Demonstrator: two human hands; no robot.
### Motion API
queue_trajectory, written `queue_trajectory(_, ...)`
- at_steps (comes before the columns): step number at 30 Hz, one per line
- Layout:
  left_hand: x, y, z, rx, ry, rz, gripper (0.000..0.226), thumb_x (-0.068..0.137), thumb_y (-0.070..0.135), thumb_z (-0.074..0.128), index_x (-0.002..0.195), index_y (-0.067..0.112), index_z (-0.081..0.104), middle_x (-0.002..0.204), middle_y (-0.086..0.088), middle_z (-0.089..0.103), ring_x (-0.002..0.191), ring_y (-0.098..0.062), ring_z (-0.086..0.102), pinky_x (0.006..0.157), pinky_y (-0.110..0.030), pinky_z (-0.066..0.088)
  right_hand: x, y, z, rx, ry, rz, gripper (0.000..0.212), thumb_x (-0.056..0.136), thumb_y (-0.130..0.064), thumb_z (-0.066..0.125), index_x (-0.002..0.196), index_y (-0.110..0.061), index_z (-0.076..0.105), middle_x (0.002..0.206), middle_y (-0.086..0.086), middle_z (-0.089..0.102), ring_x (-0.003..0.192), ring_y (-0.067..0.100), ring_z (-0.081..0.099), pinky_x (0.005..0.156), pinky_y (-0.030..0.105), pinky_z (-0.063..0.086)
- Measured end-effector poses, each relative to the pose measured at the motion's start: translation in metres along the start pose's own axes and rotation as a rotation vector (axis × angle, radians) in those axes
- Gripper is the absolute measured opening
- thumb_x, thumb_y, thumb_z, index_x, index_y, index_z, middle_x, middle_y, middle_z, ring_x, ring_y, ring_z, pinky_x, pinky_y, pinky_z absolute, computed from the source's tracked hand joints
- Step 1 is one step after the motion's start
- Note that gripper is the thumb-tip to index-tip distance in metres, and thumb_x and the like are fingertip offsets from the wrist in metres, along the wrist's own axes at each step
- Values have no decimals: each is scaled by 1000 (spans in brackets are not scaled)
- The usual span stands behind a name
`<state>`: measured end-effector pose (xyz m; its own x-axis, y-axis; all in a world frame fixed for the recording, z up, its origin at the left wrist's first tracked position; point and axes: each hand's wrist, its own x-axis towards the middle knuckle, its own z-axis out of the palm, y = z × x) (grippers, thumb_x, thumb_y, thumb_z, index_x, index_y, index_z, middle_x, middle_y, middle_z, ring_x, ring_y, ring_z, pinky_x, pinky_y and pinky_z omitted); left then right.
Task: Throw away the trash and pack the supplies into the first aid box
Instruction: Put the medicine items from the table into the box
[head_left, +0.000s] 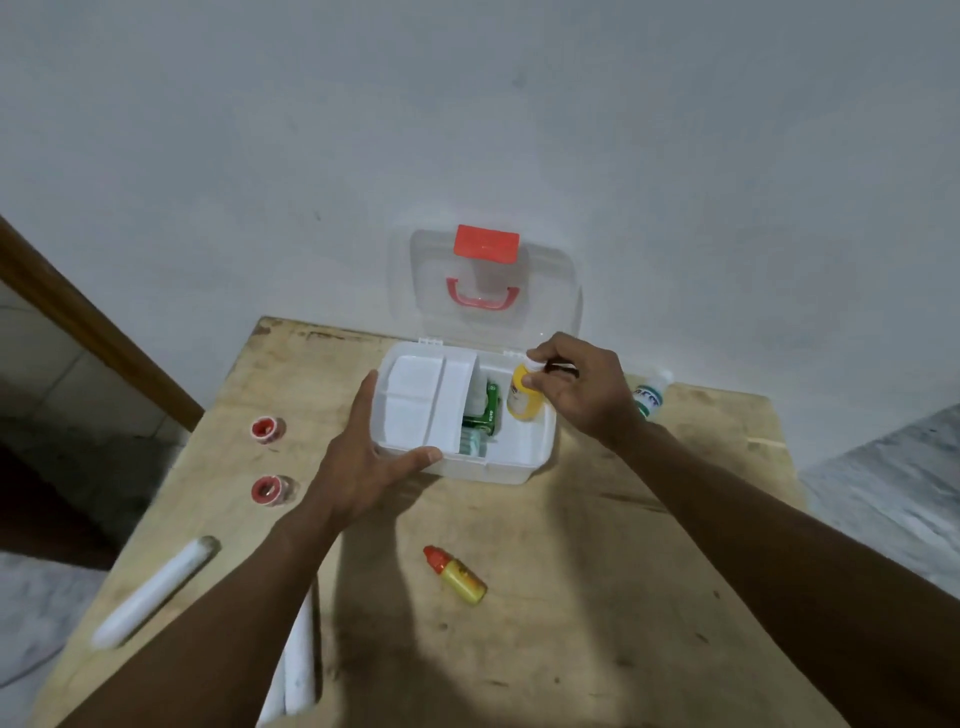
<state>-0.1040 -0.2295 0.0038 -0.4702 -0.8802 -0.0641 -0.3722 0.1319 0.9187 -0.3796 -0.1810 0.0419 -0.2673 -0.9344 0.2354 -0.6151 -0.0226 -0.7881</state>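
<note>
The white first aid box (514, 465) stands open on the wooden table, its clear lid with a red latch and handle leaning back against the wall. A white divider tray fills its left half; green packets (480, 418) lie in the middle. My right hand (582, 389) holds a yellow bottle with a white cap (523, 400) inside the box's right compartment. My left hand (363, 457) grips the box's front left corner. A small yellow bottle with a red cap (456, 576) lies on the table in front of the box.
Two red-and-white tape rolls (267, 430) (271, 489) sit left of the box. A long white roll (156, 592) lies near the left table edge, another under my left forearm (300, 670). A green-labelled white bottle (650, 397) stands right of the box by the wall.
</note>
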Motion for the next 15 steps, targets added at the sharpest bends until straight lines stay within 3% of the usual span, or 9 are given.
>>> queue_trajectory(4, 0, 2, 2, 20, -1, 13, 91, 68, 52, 78, 141, 43, 25, 128, 30, 45, 114, 13, 47, 83, -15, 48, 3, 11, 4, -51, -11, -30, 18, 77, -4, 81, 91, -2, 70, 91, 3, 73, 81, 14, 67, 78, 21, 54)
queue_trajectory(6, 1, 1, 2, 20, -4, 9, 93, 67, 54, 79, 142, 41, 25, 131, 23, 47, 118, 4, 49, 89, -25, 52, 3, 15, 8, -121, -13, -77, 18, 78, -7, 81, 90, -2, 70, 91, 4, 73, 81, 21, 66, 76, 27, 52)
queue_trajectory(10, 3, -4, 0, 23, -15, 19, 96, 68, 54, 80, 145, 37, 24, 134, 18, 47, 122, -6, 50, 95, -41, 54, 0, 19, 16, -295, 7, -163, 18, 78, -12, 81, 91, -4, 71, 91, -2, 72, 86, 18, 50, 74, 23, 34)
queue_trajectory(15, 4, -4, 2, 4, -5, 19, 96, 67, 56, 79, 144, 39, 25, 133, 20, 47, 122, -6, 50, 94, -35, 54, 1, 19, 16, -330, -23, -128, 18, 82, -16, 77, 93, -5, 66, 97, -2, 71, 92, 18, 45, 74, 24, 30)
